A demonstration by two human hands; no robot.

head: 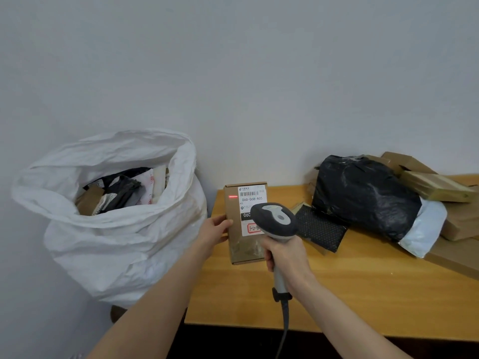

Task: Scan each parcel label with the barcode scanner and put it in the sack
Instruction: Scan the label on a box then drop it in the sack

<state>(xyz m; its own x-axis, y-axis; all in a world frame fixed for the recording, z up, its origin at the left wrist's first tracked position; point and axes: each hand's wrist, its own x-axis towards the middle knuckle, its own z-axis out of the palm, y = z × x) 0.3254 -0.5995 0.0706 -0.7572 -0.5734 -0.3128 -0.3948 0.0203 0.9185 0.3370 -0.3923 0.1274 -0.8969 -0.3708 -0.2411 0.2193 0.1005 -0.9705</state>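
- White woven plastic sack (116,244): stands at the left of the frame, beside the table's left end, with its mouth open and the rim rolled outward. Inside lie mixed parcels: brown cardboard pieces, dark grey and black plastic bags, and a white mailer with red print.
- Brown oblong cardboard box (241,244): at centre frame, on the left end of the table. Its long axis runs from lower to upper frame, away from the person, with the broad face towards the camera.
- White shipping label (252,200): on the right half of that face, with the barcode at the upper end.
- Red scan line (233,196): falls on bare cardboard just left of the barcode.
- Left hand (213,229): grips the box's left long edge, thumb on the top face; the other fingers are hidden.
- Right hand (285,257): closed around the handle of the grey handheld barcode scanner (276,221). The scanner head is over the lower right of the label and aimed towards the upper frame; its cable drops to the bottom edge.
- Yellow wooden table (363,294): fills the lower right and stands against a plain pale grey wall (233,73).
- Right of frame: a heap of a black plastic-wrapped parcel (363,195), a white padded mailer (425,229), a black dotted flat mailer (318,229) and brown cartons (435,187).
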